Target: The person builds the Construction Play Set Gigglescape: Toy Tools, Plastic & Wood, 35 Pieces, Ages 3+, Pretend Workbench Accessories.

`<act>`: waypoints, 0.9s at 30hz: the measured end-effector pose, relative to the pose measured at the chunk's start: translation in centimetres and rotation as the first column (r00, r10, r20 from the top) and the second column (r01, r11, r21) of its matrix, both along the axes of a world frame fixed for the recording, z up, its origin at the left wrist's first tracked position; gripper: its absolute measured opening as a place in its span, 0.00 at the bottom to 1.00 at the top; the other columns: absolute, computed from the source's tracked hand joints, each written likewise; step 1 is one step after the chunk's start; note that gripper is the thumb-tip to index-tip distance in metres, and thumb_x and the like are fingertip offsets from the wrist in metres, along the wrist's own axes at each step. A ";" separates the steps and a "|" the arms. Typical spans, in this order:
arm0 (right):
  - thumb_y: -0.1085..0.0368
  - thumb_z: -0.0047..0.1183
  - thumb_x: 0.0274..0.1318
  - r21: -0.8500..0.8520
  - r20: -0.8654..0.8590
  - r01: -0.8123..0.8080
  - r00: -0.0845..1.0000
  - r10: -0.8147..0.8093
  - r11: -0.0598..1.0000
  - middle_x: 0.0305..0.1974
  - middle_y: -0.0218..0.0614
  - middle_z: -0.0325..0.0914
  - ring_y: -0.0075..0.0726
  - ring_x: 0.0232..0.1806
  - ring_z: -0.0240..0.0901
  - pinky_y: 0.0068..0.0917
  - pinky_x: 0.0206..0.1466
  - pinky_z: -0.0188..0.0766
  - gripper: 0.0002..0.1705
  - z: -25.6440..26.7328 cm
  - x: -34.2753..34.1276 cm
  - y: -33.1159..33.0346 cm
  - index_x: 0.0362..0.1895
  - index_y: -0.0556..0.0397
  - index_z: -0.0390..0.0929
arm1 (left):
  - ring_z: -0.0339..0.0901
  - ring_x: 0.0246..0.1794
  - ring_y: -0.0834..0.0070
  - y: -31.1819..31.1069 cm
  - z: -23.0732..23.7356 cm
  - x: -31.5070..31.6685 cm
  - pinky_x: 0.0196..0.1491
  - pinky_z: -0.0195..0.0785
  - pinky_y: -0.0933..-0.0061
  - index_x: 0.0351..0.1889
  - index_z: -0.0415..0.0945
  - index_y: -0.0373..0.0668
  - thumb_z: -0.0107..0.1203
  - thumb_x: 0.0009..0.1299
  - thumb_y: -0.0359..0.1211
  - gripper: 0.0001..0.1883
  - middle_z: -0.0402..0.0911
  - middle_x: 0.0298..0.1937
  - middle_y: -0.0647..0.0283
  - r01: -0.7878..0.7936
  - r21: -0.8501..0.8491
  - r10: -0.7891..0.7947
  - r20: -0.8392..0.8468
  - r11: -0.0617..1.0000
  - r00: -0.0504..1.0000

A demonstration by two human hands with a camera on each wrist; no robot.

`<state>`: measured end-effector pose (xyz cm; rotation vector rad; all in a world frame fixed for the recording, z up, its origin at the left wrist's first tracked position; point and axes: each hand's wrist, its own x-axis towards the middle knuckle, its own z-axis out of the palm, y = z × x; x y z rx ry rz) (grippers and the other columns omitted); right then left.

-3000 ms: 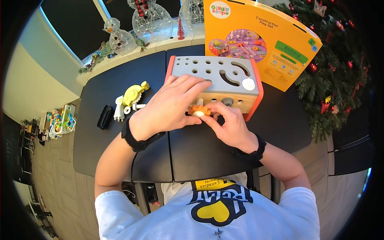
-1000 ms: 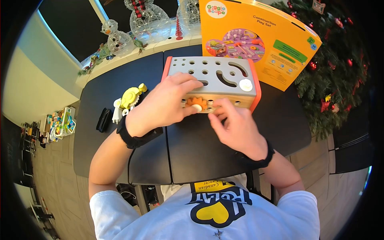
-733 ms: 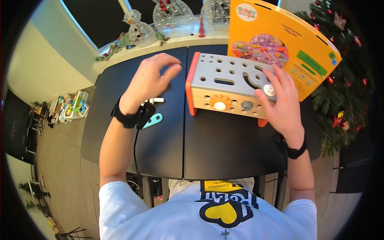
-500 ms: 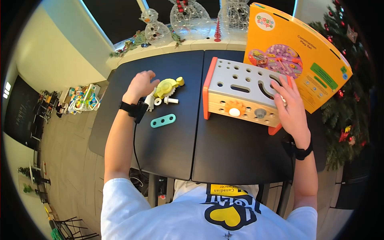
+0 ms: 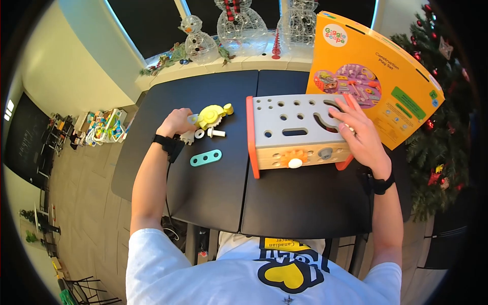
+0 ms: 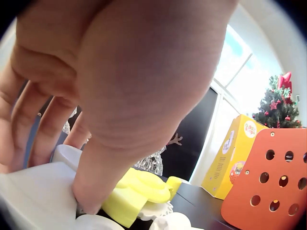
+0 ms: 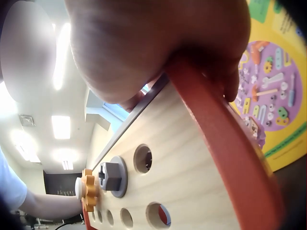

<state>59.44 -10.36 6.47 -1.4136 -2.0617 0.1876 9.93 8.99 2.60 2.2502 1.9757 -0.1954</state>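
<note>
head view: left hand point(image 5: 176, 122), at a cluster of parts on the dark table point(image 5: 203, 198); right hand point(image 5: 363, 140), laid over the right end of the toy workbench point(image 5: 277, 121).

handling notes, by judgement: best to take the white part point(image 6: 41, 191) with thumb on one side and fingers on the other, then lift it straight up, so that the yellow part point(image 5: 211, 116), white washer point(image 5: 199, 133) and white bolt point(image 5: 217, 133) near it are not knocked. right palm to bear lightly on the red end panel point(image 7: 216, 129), enough to steady the bench without tipping it.

position: white part lies under the left hand, between thumb and fingers; thumb appears to touch its side. left fingers slightly apart, tips hidden behind the part; whether they pinch it cannot be told. yellow part: just beside the thumb. teal strip point(image 5: 206, 158): nearer the person, apart from the fingers.

right fingers: spread, extended across the bench's grey top, pinching no loose part. orange gear point(image 5: 297, 154): on the front face, well apart from both hands.
</note>
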 end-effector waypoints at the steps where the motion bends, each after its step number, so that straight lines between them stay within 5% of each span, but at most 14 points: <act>1: 0.65 0.50 0.71 -0.006 -0.008 -0.014 1.000 0.014 1.000 0.76 0.50 0.69 0.65 0.85 0.44 0.51 0.83 0.49 0.22 0.1 0.0 -0.1 0.65 0.51 0.82 | 0.86 0.56 0.52 0.1 -0.1 0.2 0.59 0.79 0.56 0.63 0.81 0.43 0.73 0.60 0.45 0.33 0.88 0.52 0.47 0.007 0.016 -0.007 -0.006 1.000 1.000; 6: 0.65 0.51 0.70 0.003 -0.006 -0.052 0.999 0.053 0.999 0.76 0.48 0.69 0.66 0.85 0.46 0.51 0.84 0.48 0.22 0.0 0.1 0.2 0.65 0.50 0.82 | 0.87 0.49 0.47 -1.1 3.0 1.1 0.54 0.80 0.51 0.56 0.80 0.41 0.71 0.60 0.41 0.27 0.88 0.47 0.44 -0.031 0.328 -0.014 0.134 0.944 0.991; 9: 0.66 0.51 0.70 0.008 -0.010 -0.051 0.999 0.051 0.999 0.76 0.47 0.69 0.66 0.85 0.46 0.52 0.84 0.49 0.22 -0.1 -0.1 0.1 0.65 0.50 0.82 | 0.89 0.42 0.52 -2.9 6.7 3.2 0.47 0.80 0.58 0.56 0.77 0.39 0.72 0.60 0.40 0.28 0.89 0.40 0.47 -0.054 0.378 -0.131 0.446 0.924 0.885; 10: 0.66 0.51 0.69 0.009 -0.013 -0.049 0.999 0.049 0.999 0.76 0.47 0.69 0.66 0.85 0.47 0.51 0.84 0.49 0.22 -0.1 -0.1 0.1 0.65 0.50 0.82 | 0.90 0.42 0.61 -3.3 7.6 4.0 0.46 0.80 0.64 0.57 0.76 0.39 0.72 0.61 0.39 0.28 0.90 0.40 0.50 -0.028 0.418 -0.192 0.475 0.908 0.859; 14: 0.66 0.52 0.69 0.009 -0.015 -0.050 0.999 0.050 0.999 0.76 0.46 0.69 0.66 0.85 0.47 0.52 0.83 0.50 0.22 0.0 -0.1 0.1 0.65 0.50 0.82 | 0.89 0.47 0.71 -5.2 9.7 7.9 0.49 0.79 0.68 0.64 0.71 0.39 0.69 0.67 0.30 0.28 0.89 0.48 0.55 0.004 0.376 -0.323 0.789 0.927 0.522; 18: 0.66 0.52 0.69 0.025 -0.013 -0.050 0.999 0.050 0.998 0.76 0.46 0.69 0.66 0.85 0.47 0.52 0.83 0.51 0.22 -0.3 -0.1 0.2 0.64 0.50 0.82 | 0.86 0.58 0.64 -6.4 10.0 11.1 0.58 0.80 0.62 0.68 0.65 0.37 0.64 0.69 0.20 0.30 0.84 0.59 0.52 0.198 0.371 -0.404 0.900 0.907 0.162; 22: 0.66 0.51 0.68 0.022 -0.024 -0.044 0.999 0.044 0.999 0.76 0.47 0.70 0.66 0.84 0.47 0.53 0.83 0.50 0.22 -0.1 -0.3 0.1 0.64 0.51 0.82 | 0.84 0.62 0.63 -7.8 9.9 13.3 0.61 0.80 0.62 0.68 0.65 0.37 0.66 0.69 0.20 0.31 0.84 0.60 0.54 0.306 0.467 -0.533 0.824 0.830 0.190; 25: 0.66 0.51 0.68 0.027 -0.018 -0.048 0.999 0.048 0.998 0.75 0.48 0.70 0.67 0.84 0.47 0.53 0.83 0.50 0.22 -0.2 -0.2 0.2 0.64 0.51 0.82 | 0.83 0.63 0.63 -8.6 10.1 14.2 0.60 0.81 0.63 0.68 0.66 0.39 0.67 0.69 0.21 0.31 0.84 0.60 0.54 0.327 0.430 -0.523 0.801 0.841 0.290; 27: 0.67 0.51 0.68 0.031 -0.022 -0.052 0.998 0.053 0.998 0.75 0.48 0.70 0.67 0.84 0.47 0.53 0.83 0.50 0.22 -0.1 -0.2 0.2 0.63 0.51 0.82 | 0.84 0.61 0.64 -8.5 10.2 14.5 0.60 0.81 0.63 0.67 0.67 0.41 0.68 0.69 0.22 0.31 0.84 0.60 0.55 0.341 0.370 -0.465 0.846 0.864 0.260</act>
